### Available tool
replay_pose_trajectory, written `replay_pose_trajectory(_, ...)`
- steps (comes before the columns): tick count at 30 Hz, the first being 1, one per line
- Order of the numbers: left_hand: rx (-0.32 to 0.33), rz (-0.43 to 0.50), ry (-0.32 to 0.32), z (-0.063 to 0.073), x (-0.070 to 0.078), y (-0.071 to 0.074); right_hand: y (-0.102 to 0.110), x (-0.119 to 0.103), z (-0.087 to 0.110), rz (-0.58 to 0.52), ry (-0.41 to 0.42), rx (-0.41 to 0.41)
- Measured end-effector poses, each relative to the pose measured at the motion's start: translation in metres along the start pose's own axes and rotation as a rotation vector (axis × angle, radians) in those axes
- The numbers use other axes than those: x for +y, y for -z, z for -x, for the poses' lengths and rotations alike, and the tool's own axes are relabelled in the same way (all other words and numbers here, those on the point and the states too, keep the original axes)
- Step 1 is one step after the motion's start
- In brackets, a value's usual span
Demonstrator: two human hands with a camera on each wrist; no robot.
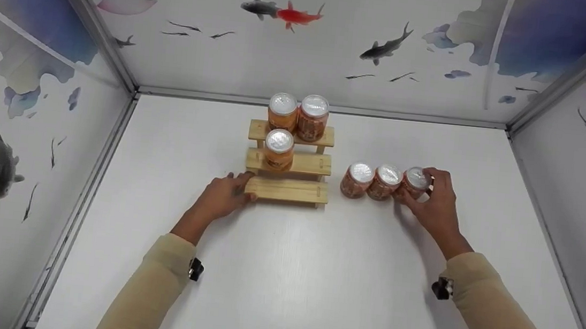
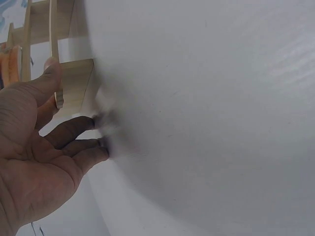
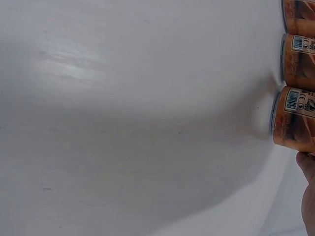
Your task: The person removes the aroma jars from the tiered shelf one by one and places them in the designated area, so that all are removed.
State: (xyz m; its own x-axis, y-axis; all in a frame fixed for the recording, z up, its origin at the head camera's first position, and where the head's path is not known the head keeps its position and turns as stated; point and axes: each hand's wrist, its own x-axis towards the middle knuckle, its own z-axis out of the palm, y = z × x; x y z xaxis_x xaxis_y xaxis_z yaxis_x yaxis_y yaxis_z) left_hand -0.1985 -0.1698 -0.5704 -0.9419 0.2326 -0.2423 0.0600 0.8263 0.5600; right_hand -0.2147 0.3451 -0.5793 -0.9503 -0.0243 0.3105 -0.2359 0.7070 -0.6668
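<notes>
A three-step wooden rack point(image 1: 288, 190) stands on the white table. My left hand point(image 1: 221, 196) holds the left end of its lowest step; in the left wrist view, thumb and index finger pinch the plank while the other fingers point(image 2: 74, 132) are bent near the tabletop. To the right of the rack, my right hand point(image 1: 436, 208) grips the rightmost can point(image 1: 416, 178) of a row. That orange-labelled can point(image 3: 295, 120) touches or nearly touches the middle can point(image 1: 387, 181). The left can point(image 1: 357, 179) completes the row. Only part of the right hand shows in the right wrist view.
Two cans, an orange one point(image 1: 282, 111) and a darker one point(image 1: 313, 117), stand on the top step. Another orange can point(image 1: 279, 148) stands at the left of the middle step point(image 1: 312, 163). Printed walls point(image 1: 302, 68) enclose the table point(image 1: 281, 281) at the back and both sides.
</notes>
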Motion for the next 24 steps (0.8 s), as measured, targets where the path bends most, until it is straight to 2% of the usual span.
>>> replay_pose_trajectory(10,0.000,0.028,-0.017,-0.003,-0.004,-0.001,0.006,-0.003,-0.003,0.036,0.021,-0.002)
replay_pose_trajectory(12,0.018,0.036,-0.031,-0.008,-0.011,-0.006,0.007,-0.005,-0.004,0.048,0.031,0.004)
replay_pose_trajectory(14,0.047,0.035,-0.063,-0.017,-0.025,-0.015,0.008,-0.007,-0.005,0.065,0.044,0.014)
replay_pose_trajectory(18,0.064,0.034,-0.085,-0.024,-0.035,-0.023,0.010,-0.013,-0.008,0.089,0.073,0.041)
replay_pose_trajectory(19,0.063,0.036,-0.085,-0.023,-0.035,-0.022,0.010,-0.015,-0.009,0.095,0.078,0.047)
replay_pose_trajectory(24,0.030,0.046,-0.061,-0.008,-0.014,-0.007,0.007,-0.025,-0.013,0.113,0.106,0.064)
